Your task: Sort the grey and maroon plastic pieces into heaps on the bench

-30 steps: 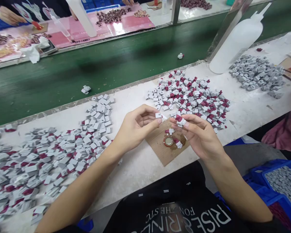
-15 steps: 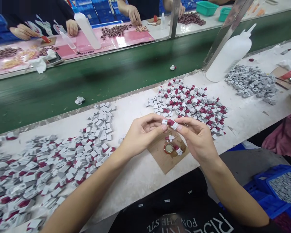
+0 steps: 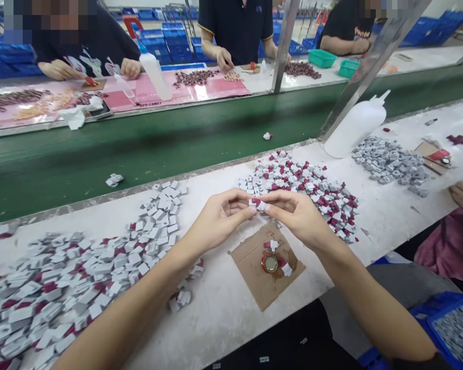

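Beyond the cardboard [image 3: 250, 272], your fingertips [image 3: 252, 210] partly cover the grey-and-maroon piece [image 3: 256, 203], its details seemingly too small to tell; left of the cardboard, the view's edge crops your heap [image 3: 54, 288].

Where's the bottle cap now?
The bottle cap lies on the cardboard, below and right of centre in the head view, beside two grey-and-maroon pieces.
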A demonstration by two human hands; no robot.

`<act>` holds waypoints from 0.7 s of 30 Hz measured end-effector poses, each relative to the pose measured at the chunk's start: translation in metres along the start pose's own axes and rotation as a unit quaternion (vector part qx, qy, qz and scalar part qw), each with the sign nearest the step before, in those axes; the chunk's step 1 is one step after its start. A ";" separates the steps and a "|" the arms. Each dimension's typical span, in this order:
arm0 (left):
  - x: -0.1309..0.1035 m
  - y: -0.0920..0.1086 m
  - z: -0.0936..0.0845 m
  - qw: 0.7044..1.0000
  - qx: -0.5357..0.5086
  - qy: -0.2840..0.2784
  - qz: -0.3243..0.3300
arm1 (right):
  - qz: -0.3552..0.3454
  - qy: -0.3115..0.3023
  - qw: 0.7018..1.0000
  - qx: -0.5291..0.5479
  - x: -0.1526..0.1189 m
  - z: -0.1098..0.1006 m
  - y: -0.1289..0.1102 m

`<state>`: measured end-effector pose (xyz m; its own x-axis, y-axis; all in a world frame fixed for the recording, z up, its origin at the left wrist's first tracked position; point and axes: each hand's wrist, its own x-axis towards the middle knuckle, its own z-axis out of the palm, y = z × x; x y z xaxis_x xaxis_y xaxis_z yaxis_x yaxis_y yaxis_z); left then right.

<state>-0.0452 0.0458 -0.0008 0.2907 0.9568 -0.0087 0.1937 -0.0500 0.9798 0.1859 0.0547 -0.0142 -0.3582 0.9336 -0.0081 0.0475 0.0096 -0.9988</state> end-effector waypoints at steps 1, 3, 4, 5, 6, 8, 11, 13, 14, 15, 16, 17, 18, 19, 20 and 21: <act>0.011 -0.002 -0.008 0.999 0.041 0.015 0.006 | -0.002 -0.002 0.999 -0.047 0.018 -0.003 -0.001; 0.038 -0.009 -0.024 0.989 0.126 0.077 -0.006 | 0.008 0.046 0.983 -0.180 0.062 -0.011 -0.004; 0.053 -0.012 -0.033 0.980 0.158 0.120 -0.029 | 0.019 0.095 0.963 -0.253 0.086 -0.015 -0.006; 0.068 -0.016 -0.040 0.969 0.176 0.163 -0.060 | 0.043 0.137 0.935 -0.325 0.112 -0.019 -0.007; 0.083 -0.020 -0.047 0.959 0.184 0.196 -0.091 | 0.059 0.163 0.919 -0.354 0.137 -0.023 -0.008; 0.110 -0.027 -0.057 0.944 0.192 0.236 -0.129 | 0.085 0.196 0.898 -0.385 0.183 -0.027 -0.007; 0.138 -0.039 -0.062 0.928 0.207 0.268 -0.155 | 0.120 0.226 0.876 -0.409 0.231 -0.024 0.001; 0.150 -0.046 -0.061 0.919 0.215 0.281 -0.176 | 0.134 0.233 0.867 -0.421 0.250 -0.018 0.009; 0.155 -0.049 -0.059 0.915 0.217 0.284 -0.185 | 0.136 0.232 0.864 -0.426 0.257 -0.014 0.012; 0.160 -0.051 -0.058 0.913 0.220 0.284 -0.194 | 0.134 0.229 0.863 -0.430 0.261 -0.011 0.016; 0.164 -0.054 -0.057 0.911 0.223 0.284 -0.201 | 0.128 0.225 0.863 -0.434 0.265 -0.008 0.018; 0.167 -0.055 -0.055 0.909 0.227 0.282 -0.206 | 0.119 0.219 0.864 -0.437 0.267 -0.005 0.020; 0.170 -0.056 -0.055 0.908 0.232 0.279 -0.209 | 0.106 0.211 0.867 -0.438 0.268 -0.003 0.020; 0.172 -0.056 -0.054 0.908 0.238 0.274 -0.210 | 0.090 0.201 0.872 -0.438 0.268 -0.002 0.019; 0.172 -0.055 -0.054 0.908 0.244 0.269 -0.208 | 0.071 0.189 0.877 -0.436 0.267 0.000 0.017; 0.171 -0.053 -0.055 0.909 0.249 0.262 -0.205 | 0.051 0.175 0.883 -0.432 0.263 0.001 0.014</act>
<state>-0.0571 0.2280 -0.0437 -0.3634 0.9227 -0.1287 0.6240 0.3436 0.7019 0.0916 0.3001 -0.0302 -0.0068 0.9975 0.0700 0.8111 0.0465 -0.5831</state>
